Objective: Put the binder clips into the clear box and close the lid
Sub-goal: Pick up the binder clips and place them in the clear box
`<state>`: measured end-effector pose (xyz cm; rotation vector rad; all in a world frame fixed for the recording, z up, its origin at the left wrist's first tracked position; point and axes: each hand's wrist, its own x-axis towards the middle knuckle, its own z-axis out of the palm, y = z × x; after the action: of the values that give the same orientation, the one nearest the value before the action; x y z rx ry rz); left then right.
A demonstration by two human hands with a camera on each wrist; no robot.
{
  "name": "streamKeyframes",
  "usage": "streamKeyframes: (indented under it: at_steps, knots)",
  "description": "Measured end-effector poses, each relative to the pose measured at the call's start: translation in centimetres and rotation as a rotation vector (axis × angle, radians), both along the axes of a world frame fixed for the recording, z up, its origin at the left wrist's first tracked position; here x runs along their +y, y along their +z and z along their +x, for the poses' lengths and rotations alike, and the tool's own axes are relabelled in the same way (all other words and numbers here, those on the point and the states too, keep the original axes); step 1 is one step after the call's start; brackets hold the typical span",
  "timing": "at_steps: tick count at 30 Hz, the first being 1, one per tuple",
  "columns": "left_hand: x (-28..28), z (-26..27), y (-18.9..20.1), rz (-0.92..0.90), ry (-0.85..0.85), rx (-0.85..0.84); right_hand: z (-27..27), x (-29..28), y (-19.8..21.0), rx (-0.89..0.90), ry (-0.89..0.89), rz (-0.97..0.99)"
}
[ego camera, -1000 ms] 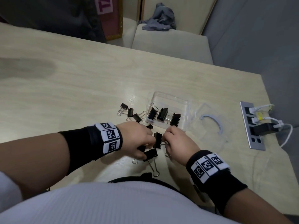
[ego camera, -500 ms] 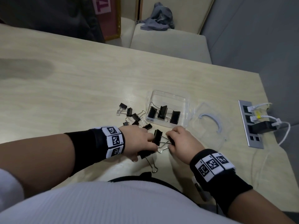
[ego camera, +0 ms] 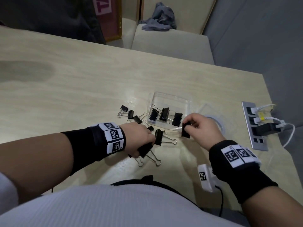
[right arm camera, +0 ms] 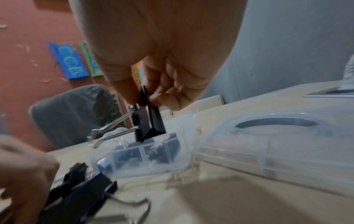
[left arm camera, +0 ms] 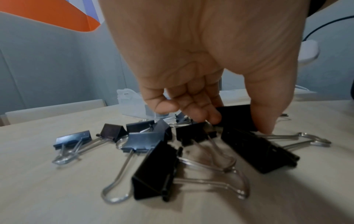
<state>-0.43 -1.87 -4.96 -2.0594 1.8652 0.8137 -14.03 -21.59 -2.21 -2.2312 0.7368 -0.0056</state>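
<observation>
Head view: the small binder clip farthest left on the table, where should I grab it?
Pinch the farthest-left clip by its black body, across the two sloped faces, coming from above. Its wire handles lie flat on the table, probably too low to pinch cleanly.

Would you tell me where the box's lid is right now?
In the head view the lid lies open on the table, right of the clear box, partly behind the right hand.

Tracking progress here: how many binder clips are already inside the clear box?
3, along the near wall of the clear box: left clip, middle clip, right clip. The right hand pinches a fourth clip, not yet inside; none seems hidden.
</observation>
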Motion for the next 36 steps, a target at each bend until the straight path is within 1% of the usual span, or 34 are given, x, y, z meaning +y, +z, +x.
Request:
streamKeyframes:
  at_steps: [2, 3, 5, 7, 9, 12, 15, 18, 20, 23, 27, 28, 30, 32, 36]
  knots:
    - [-0.2, 0.0, 0.1, 0.005, 0.0, -0.012, 0.9, -0.6, 0.0, -0.05, -0.116, 0.027]
    - [-0.3, 0.0, 0.1, 0.003, -0.005, -0.024, 1.3, -0.9, 0.0, -0.05, -0.142, 0.038]
    - [-0.4, -0.2, 0.1, -0.005, -0.017, -0.052, 2.0, -1.2, -0.3, 0.013, -0.129, 0.015]
    - [-0.5, -0.4, 0.2, -0.018, -0.015, -0.065, 2.3, -1.4, -0.8, 0.112, -0.083, -0.075]
    - [-0.6, -0.3, 0.4, -0.036, 0.027, -0.048, 2.3, -1.5, -1.1, 0.162, -0.047, -0.161]
    - [-0.9, 0.8, 1.7, -0.069, 0.172, 0.06, 1.9, -1.4, -1.4, 0.149, -0.013, -0.2]
    - [-1.5, 2.4, 2.9, -0.208, 0.392, 0.172, 1.5, -1.2, -1.8, 0.117, 0.02, -0.211]
    - [-2.6, 3.8, 3.2, -0.35, 0.561, 0.177, 1.4, -0.7, -1.9, 0.076, 0.044, -0.222]
    - [-3.4, 4.4, 3.0, -0.387, 0.621, 0.138, 1.1, -0.2, -1.8, 0.05, 0.061, -0.229]
    - [-3.9, 4.4, 2.1, -0.341, 0.633, 0.06, 0.4, 1.2, -1.8, 0.042, 0.176, -0.258]
    - [-3.7, 3.9, 1.3, -0.367, 0.588, -0.003, -0.7, 3.3, -2.6, 0.096, 0.474, -0.309]
    - [-3.5, 3.8, 1.2, -0.389, 0.585, 0.001, -0.8, 3.8, -3.0, 0.125, 0.553, -0.316]
    - [-2.8, 3.6, 1.1, -0.43, 0.585, 0.013, -0.9, 4.7, -3.8, 0.24, 0.682, -0.339]
    - [-2.0, 3.5, 1.0, -0.448, 0.581, 0.013, -0.8, 5.5, -4.4, 0.328, 0.705, -0.378]
    - [-0.5, 3.5, 0.7, -0.431, 0.56, -0.007, -0.6, 6.1, -5.0, 0.322, 0.641, -0.448]
